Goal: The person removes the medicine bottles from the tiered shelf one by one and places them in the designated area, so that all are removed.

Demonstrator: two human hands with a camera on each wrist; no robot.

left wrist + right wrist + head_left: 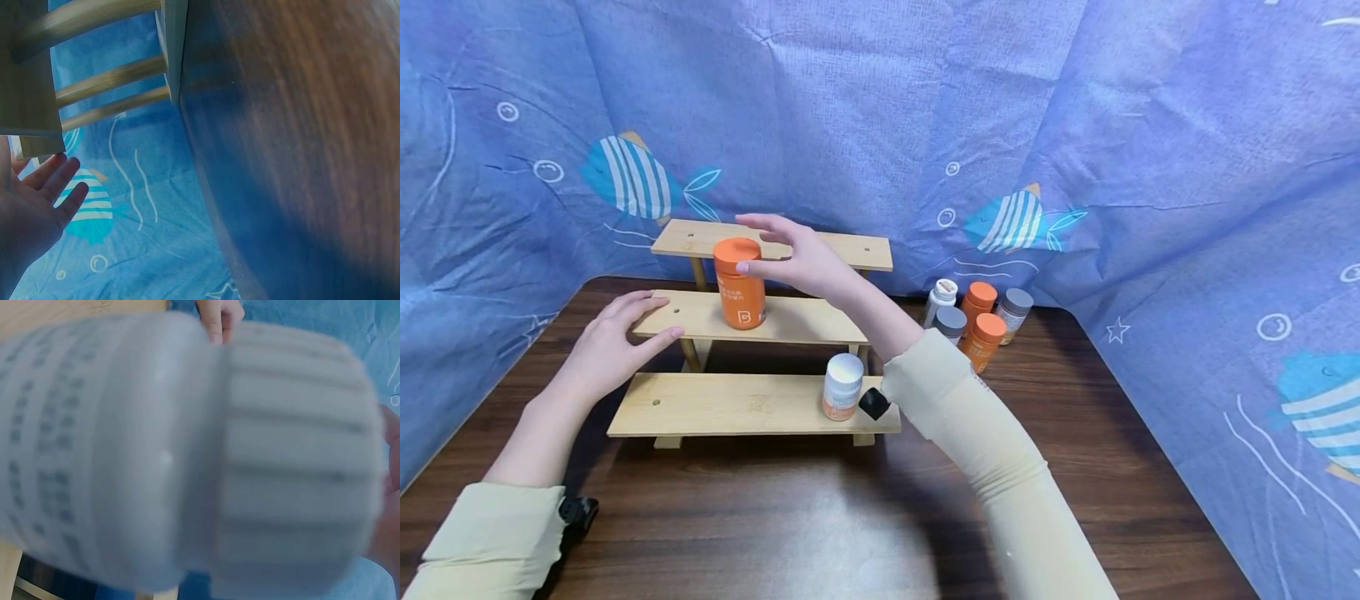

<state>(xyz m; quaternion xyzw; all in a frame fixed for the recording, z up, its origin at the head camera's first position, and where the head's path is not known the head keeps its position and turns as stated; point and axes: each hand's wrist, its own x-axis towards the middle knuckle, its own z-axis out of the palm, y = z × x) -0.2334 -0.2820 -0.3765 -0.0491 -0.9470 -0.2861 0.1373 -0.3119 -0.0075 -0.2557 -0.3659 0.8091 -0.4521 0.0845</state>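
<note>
An orange bottle point(742, 293) with an orange cap stands upright on the middle step of a three-step wooden shelf point(808, 319). My right hand point(805, 260) reaches over from the right, thumb overlapping the cap's right side in the head view and fingers spread above and behind it. At the left end of that step, my left hand point(602, 343) rests with fingers and thumb extended at the board; the left wrist view shows its fingers point(59, 178) loosely straight. A white bottle point(842, 387) stands on the lowest step and hides most of the right hand in the right wrist view.
Right of the shelf, several bottles with orange, grey and white caps, including an orange one point(985, 340), stand grouped on the dark wooden table point(760, 517). My right forearm crosses between them and the shelf. A blue fish-print curtain point(865, 108) hangs behind.
</note>
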